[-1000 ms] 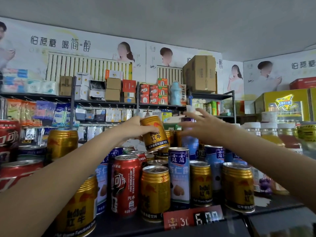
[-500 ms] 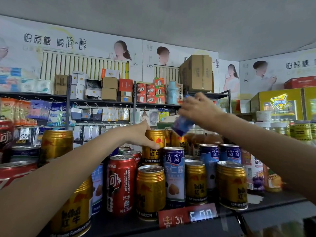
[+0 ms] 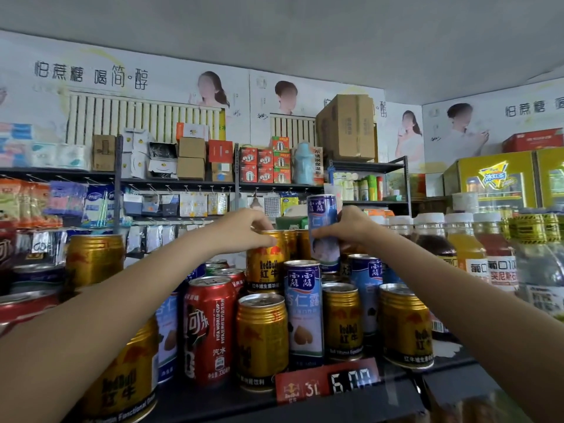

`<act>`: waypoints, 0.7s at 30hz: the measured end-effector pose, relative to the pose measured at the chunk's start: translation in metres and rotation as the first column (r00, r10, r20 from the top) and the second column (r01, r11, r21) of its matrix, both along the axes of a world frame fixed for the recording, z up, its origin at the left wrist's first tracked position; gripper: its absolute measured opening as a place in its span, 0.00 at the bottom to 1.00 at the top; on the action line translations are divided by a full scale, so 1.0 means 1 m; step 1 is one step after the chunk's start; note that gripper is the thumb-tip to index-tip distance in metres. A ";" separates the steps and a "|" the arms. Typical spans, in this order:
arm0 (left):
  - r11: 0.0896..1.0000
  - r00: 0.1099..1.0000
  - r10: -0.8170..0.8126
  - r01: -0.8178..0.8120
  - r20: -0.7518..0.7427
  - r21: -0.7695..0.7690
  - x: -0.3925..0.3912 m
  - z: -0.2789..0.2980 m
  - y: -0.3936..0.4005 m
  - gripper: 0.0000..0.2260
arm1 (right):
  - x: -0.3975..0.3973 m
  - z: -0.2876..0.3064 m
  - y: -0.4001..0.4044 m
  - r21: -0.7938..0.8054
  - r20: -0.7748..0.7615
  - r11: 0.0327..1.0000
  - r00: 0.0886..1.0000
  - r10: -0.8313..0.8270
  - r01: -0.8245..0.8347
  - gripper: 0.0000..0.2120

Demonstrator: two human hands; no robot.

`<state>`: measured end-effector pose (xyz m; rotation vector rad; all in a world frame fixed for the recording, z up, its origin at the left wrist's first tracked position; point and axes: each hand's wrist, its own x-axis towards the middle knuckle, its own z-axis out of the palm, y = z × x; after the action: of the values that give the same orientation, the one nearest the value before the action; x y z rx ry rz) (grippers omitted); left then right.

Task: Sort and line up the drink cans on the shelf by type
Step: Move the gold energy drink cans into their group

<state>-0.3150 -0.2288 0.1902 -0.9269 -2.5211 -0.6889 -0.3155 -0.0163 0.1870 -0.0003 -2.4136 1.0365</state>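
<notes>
Gold Red Bull cans, red cola cans and tall blue almond-drink cans stand mixed on the dark shelf (image 3: 213, 404). My left hand (image 3: 244, 230) grips the top of a gold Red Bull can (image 3: 265, 267) that stands upright in the back row. My right hand (image 3: 345, 228) holds a tall blue can (image 3: 322, 215) upright, lifted above the row. In front stand a red cola can (image 3: 209, 328), a gold can (image 3: 262, 337), a blue can (image 3: 303, 309) and two more gold cans (image 3: 341, 322).
Bottled drinks (image 3: 464, 248) with white caps crowd the right side of the shelf. More gold and red cans stand at the left (image 3: 94, 261). A red price tag (image 3: 326, 384) hangs on the front edge. Stocked racks fill the far wall.
My left hand has set the gold can down upright in the back row and still grips it. My right hand has turned the blue can upright and moved it down and left.
</notes>
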 end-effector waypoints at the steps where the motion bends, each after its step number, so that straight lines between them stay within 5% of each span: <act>1: 1.000 1.000 -0.002 0.002 -0.006 -0.002 0.001 -0.001 0.000 0.12 | -0.002 -0.003 0.000 -0.003 0.015 1.000 1.000 -0.001 0.001 0.20; 13: 1.000 0.999 0.003 -0.002 -0.047 0.006 -0.001 -0.009 -0.002 0.13 | -0.010 -0.014 0.000 0.272 -0.005 0.956 0.994 -0.111 0.109 0.33; 17: 0.996 0.993 -0.005 0.015 -0.120 0.082 0.005 -0.009 -0.006 0.10 | -0.004 -0.017 -0.003 0.207 -0.062 0.972 0.993 -0.098 0.109 0.39; 21: 0.982 0.967 -0.012 0.059 -0.253 0.177 0.020 -0.011 -0.014 0.04 | 0.013 -0.008 -0.012 0.091 -0.277 0.986 0.955 -0.108 0.138 0.29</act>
<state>-0.2950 -0.2432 0.1789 -0.9318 -2.1847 -0.7498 -0.3023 -0.0282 0.1786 0.0273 -2.1873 0.7912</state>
